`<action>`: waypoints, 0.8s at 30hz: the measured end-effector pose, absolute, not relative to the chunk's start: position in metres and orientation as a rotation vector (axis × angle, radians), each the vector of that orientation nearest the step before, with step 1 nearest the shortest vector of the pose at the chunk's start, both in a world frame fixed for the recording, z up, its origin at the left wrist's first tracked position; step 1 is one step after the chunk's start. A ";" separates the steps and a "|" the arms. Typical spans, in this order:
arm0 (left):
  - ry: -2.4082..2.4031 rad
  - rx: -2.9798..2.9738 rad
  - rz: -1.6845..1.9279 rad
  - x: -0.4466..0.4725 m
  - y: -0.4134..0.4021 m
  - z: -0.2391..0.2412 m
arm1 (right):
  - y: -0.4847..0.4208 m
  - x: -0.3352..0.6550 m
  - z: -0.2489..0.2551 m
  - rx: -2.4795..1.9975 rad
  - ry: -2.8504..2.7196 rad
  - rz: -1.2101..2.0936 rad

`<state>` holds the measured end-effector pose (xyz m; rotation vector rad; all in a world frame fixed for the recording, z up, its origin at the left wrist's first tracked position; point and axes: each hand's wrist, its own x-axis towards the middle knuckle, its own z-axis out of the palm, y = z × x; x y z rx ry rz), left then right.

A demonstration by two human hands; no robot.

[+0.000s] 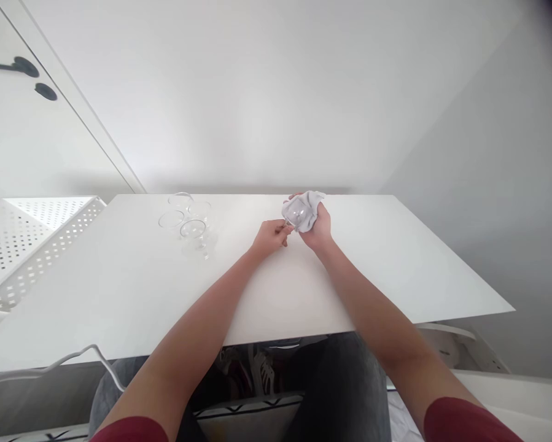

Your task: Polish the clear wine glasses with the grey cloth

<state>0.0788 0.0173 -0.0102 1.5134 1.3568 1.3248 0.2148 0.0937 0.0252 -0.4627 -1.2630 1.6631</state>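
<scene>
Above the back half of the white table (132, 288), a clear stemmed glass (296, 212) is tilted between my hands. My left hand (271, 236) is closed in a pinch on its stem end, with the fingertips partly hidden. A pale grey-white cloth (313, 202) wraps around the bowl, and my right hand (319, 228) is closed around cloth and bowl together from the right. To the left of my hands stand several clear stemmed glasses (193, 229), grouped close together with their rims up.
A white perforated metal shelf (8, 252) lies beyond the table's left edge, near a door with a dark handle (24, 66). A white cable (73, 356) crosses the front left edge. A plain wall (266, 110) rises behind the table.
</scene>
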 end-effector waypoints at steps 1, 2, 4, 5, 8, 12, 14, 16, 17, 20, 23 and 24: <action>1.282 1.442 1.352 0.078 0.018 -0.010 | 0.091 0.211 0.025 -0.455 -1.240 1.702; 1.218 1.381 1.379 0.077 0.018 -0.011 | 0.088 0.208 0.023 -0.459 -1.228 1.749; 1.122 1.275 1.422 0.076 0.020 -0.012 | 0.085 0.203 0.019 -0.485 -1.233 1.852; 1.095 1.215 1.436 0.076 0.022 -0.013 | 0.085 0.202 0.017 -0.496 -1.244 1.893; 1.058 1.043 1.446 0.076 0.027 -0.019 | 0.089 0.202 0.008 -0.516 -1.263 1.914; 1.033 0.931 1.516 0.079 0.033 -0.026 | 0.092 0.202 -0.001 -0.533 -1.350 1.855; 0.980 0.898 1.602 0.081 0.034 -0.027 | 0.092 0.202 -0.003 -0.506 -1.454 1.838; 0.955 0.939 1.651 0.080 0.034 -0.025 | 0.091 0.203 -0.003 -0.477 -1.530 1.817; 0.963 0.978 1.658 0.080 0.033 -0.024 | 0.091 0.204 -0.002 -0.466 -1.558 1.810; 0.972 1.066 1.672 0.077 0.031 -0.021 | 0.092 0.210 0.003 -0.434 -1.632 1.833; 0.950 1.057 1.715 0.074 0.032 -0.021 | 0.096 0.216 0.005 -0.431 -1.643 1.917; 0.954 1.038 1.710 0.072 0.032 -0.021 | 0.098 0.217 0.004 -0.445 -1.631 1.952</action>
